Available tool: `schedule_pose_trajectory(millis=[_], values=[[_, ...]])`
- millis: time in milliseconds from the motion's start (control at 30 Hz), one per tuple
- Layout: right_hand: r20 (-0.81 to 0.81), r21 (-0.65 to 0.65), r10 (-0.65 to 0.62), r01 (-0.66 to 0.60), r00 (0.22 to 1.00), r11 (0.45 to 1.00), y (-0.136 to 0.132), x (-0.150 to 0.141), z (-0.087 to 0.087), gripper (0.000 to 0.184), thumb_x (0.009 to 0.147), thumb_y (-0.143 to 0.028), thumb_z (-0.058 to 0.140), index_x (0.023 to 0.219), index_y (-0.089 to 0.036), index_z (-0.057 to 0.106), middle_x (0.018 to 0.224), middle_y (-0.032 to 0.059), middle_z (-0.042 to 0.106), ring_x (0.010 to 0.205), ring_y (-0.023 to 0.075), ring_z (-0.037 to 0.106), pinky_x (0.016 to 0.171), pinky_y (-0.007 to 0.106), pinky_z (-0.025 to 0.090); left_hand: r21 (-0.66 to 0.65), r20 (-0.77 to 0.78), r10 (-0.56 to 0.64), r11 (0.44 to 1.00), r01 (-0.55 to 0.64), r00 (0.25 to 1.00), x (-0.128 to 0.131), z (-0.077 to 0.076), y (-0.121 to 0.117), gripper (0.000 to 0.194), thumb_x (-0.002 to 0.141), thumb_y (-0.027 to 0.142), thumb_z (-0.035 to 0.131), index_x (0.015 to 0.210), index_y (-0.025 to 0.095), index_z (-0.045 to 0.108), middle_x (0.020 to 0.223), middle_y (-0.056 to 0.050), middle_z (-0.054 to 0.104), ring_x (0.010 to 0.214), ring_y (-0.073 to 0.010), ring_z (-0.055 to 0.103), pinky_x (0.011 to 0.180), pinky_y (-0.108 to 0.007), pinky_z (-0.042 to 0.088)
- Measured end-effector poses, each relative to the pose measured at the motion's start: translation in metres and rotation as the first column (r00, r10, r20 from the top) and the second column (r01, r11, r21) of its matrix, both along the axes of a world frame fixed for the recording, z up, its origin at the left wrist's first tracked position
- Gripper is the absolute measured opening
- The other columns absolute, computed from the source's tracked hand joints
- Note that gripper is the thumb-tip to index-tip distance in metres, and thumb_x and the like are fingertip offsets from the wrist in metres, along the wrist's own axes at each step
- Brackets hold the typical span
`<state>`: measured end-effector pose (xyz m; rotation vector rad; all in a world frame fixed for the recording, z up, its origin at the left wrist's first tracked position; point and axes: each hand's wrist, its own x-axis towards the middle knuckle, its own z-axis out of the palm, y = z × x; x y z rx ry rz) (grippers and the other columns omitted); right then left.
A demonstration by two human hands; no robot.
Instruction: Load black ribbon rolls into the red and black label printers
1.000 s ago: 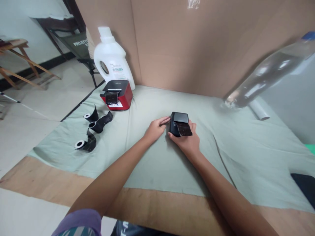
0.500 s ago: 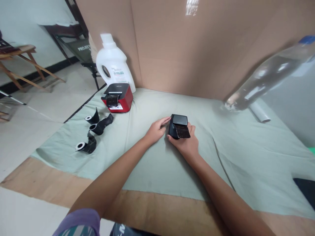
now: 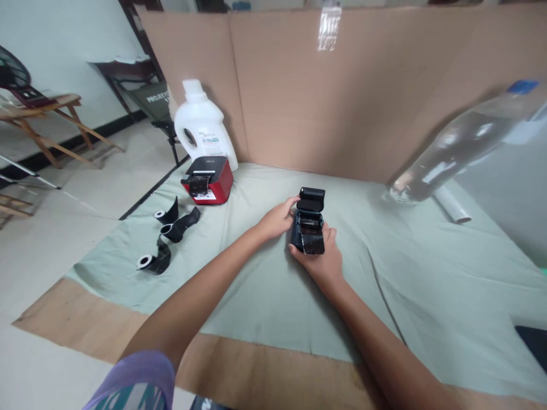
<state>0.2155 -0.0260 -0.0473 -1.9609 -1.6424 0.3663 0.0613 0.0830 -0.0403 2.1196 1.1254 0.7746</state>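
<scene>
Right grip (image 3: 325,266): clasps black device (image 3: 297,236). Left grip (image 3: 277,219): at raised lid (image 3: 311,194), hold unclear. Done: lid opened. Apparently pending: closure over dark strip (image 3: 313,242).

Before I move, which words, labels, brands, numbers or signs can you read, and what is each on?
Green chair: "PROJE", following letters unclear.
White jug: label print, too blurred to read.
Red printer: print on its top and front label, too small to read.
Dark item at the bottom edge: pale marks, cut off and unreadable.
I can read no numbers or signs.
</scene>
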Motion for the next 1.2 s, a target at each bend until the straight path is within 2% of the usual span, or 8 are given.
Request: schedule_pose_trajectory(millis=[167,467,667,833,900,1033,1100,1200], values=[[0.009,-0.029,-0.011,0.011,1.000,1.000,0.001,-0.001,0.000,0.094,0.070,-0.065,0.072,0.144,-0.021,0.033,0.124,0.0120,0.051,0.086,0.0262,0.066,0.064,0.034,0.047,0.206,-0.329,0.010,0.977,0.062,0.944,0.016,0.042,0.003,0.035,0.089,0.014,0.051,0.115,0.026,0.072,0.113,-0.004,0.076,0.107,-0.0225,0.068,0.097,-0.034,0.051],[0.109,-0.062,0.012,-0.006,0.994,0.998,0.003,-0.001,0.002,0.099,0.075,-0.063,0.072,0.149,-0.015,0.028,0.129,0.0169,0.050,0.092,0.0295,0.066,0.063,0.035,0.047,0.007,-0.740,-0.086,0.991,0.136,0.667,0.077,0.074,0.018,0.022,0.062,0.007,0.079,0.079,0.020,0.077,0.092,-0.013,0.078,0.095,-0.0310,0.072,0.088,-0.036,0.053],[0.080,-0.051,0.023,-0.019,0.997,0.998,0.001,0.004,-0.001,0.096,0.075,-0.069,0.070,0.147,-0.020,0.031,0.127,0.0142,0.051,0.089,0.0290,0.067,0.065,0.036,0.047,0.110,-0.598,-0.044,0.985,0.136,0.800,0.054,0.090,0.006,0.034,0.069,0.014,0.075,0.102,0.021,0.077,0.103,-0.011,0.076,0.098,-0.0314,0.070,0.085,-0.037,0.053],[0.127,-0.028,0.017,-0.014,0.992,1.000,0.001,0.003,-0.002,0.091,0.076,-0.068,0.069,0.144,-0.019,0.034,0.128,0.0153,0.052,0.091,0.0300,0.067,0.067,0.037,0.049,0.201,-0.115,0.198,0.964,-0.172,0.973,-0.026,0.078,-0.024,0.021,0.081,0.029,0.071,0.099,0.019,0.072,0.097,-0.004,0.073,0.086,-0.0197,0.066,0.077,-0.028,0.050],[0.176,-0.032,0.017,-0.012,0.984,0.999,0.002,0.002,0.000,0.093,0.077,-0.067,0.069,0.145,-0.016,0.033,0.128,0.0172,0.052,0.090,0.0311,0.067,0.064,0.037,0.048,0.184,-0.063,0.445,0.885,-0.428,0.893,-0.067,0.065,-0.050,0.026,0.082,0.043,0.074,0.093,0.019,0.068,0.085,-0.001,0.071,0.078,-0.0179,0.064,0.072,-0.026,0.048],[0.202,-0.049,0.016,-0.006,0.979,0.999,0.003,0.000,0.004,0.094,0.077,-0.067,0.069,0.145,-0.013,0.033,0.125,0.0179,0.052,0.087,0.0321,0.068,0.062,0.038,0.048,0.256,-0.228,0.842,0.536,-0.804,0.489,-0.140,0.038,-0.114,0.033,0.083,0.053,0.072,0.089,0.021,0.065,0.081,-0.004,0.071,0.078,-0.0238,0.067,0.069,-0.029,0.045],[0.204,-0.049,0.011,-0.001,0.979,0.999,0.003,0.000,0.003,0.094,0.077,-0.068,0.069,0.144,-0.013,0.033,0.125,0.0179,0.052,0.089,0.0324,0.067,0.062,0.038,0.047,0.273,-0.341,0.888,0.406,-0.872,0.308,-0.163,0.026,-0.140,0.034,0.086,0.056,0.067,0.090,0.022,0.064,0.084,-0.007,0.072,0.081,-0.0288,0.069,0.067,-0.031,0.044],[0.211,-0.040,0.006,0.003,0.977,0.999,0.003,0.001,0.002,0.096,0.077,-0.070,0.069,0.145,-0.014,0.033,0.126,0.0179,0.052,0.090,0.0325,0.067,0.062,0.037,0.046,0.279,-0.468,0.862,0.354,-0.893,0.195,-0.178,0.010,-0.163,0.037,0.089,0.059,0.061,0.094,0.022,0.063,0.087,-0.011,0.073,0.085,-0.0337,0.071,0.066,-0.033,0.044]])
